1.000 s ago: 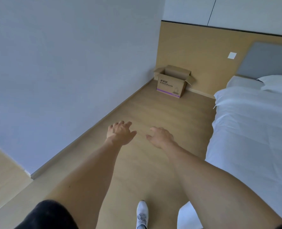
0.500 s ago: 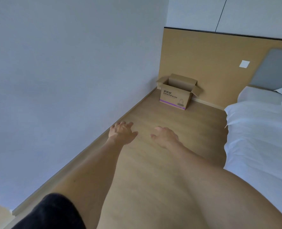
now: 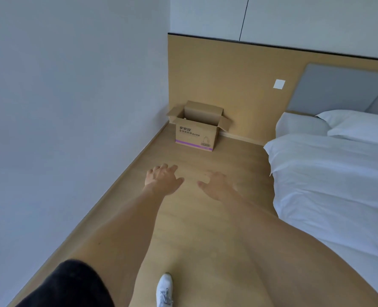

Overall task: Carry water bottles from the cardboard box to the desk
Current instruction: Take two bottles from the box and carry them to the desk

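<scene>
An open cardboard box [image 3: 196, 135] with a purple stripe stands on the wooden floor in the far corner, its flaps spread. A small pale shape shows just inside its rim; what it holds is otherwise hidden. My left hand [image 3: 163, 179] and my right hand [image 3: 218, 185] are both stretched out in front of me, fingers relaxed and spread, holding nothing. They hover above the floor, well short of the box. No desk is in view.
A bed with white bedding [image 3: 334, 178] fills the right side. A pale wall [image 3: 73, 107] runs along the left. A strip of wooden floor [image 3: 183, 229] lies between them. My white shoe [image 3: 164, 289] shows at the bottom.
The box has grown larger in view as I walked toward it. Both hands stay outstretched and empty. My shoe has come back into sight at the bottom.
</scene>
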`<state>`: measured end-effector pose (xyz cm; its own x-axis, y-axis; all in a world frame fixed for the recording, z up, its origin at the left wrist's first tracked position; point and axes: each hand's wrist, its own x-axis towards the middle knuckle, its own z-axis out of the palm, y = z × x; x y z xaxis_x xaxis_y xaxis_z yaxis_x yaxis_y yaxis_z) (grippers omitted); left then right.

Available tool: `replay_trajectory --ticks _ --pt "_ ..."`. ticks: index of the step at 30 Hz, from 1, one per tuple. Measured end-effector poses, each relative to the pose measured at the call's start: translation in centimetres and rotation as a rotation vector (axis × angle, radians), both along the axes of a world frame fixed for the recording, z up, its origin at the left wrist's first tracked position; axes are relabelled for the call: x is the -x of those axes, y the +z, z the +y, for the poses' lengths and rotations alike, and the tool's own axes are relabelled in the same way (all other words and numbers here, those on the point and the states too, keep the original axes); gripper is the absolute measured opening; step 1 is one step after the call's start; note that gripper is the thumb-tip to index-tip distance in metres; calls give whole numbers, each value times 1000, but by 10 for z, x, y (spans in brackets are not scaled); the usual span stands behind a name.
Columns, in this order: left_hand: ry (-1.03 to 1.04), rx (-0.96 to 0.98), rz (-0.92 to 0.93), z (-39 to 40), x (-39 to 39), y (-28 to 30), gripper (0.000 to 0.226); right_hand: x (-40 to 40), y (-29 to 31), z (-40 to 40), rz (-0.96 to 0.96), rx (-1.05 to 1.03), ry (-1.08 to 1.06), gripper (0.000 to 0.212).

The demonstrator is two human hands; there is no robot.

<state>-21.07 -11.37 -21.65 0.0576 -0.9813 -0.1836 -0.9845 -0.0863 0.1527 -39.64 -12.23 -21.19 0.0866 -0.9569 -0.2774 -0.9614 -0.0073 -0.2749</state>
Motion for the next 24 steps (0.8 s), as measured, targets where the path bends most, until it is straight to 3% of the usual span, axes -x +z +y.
replay_trajectory --ticks 9,24 --pt "-72 12 51 -213 -28 5 58 -15 8 -179 0 -13 -112 61" --pt "-108 4 66 -483 -32 -16 57 -23 -24 -458 -33 -30 -141 59"
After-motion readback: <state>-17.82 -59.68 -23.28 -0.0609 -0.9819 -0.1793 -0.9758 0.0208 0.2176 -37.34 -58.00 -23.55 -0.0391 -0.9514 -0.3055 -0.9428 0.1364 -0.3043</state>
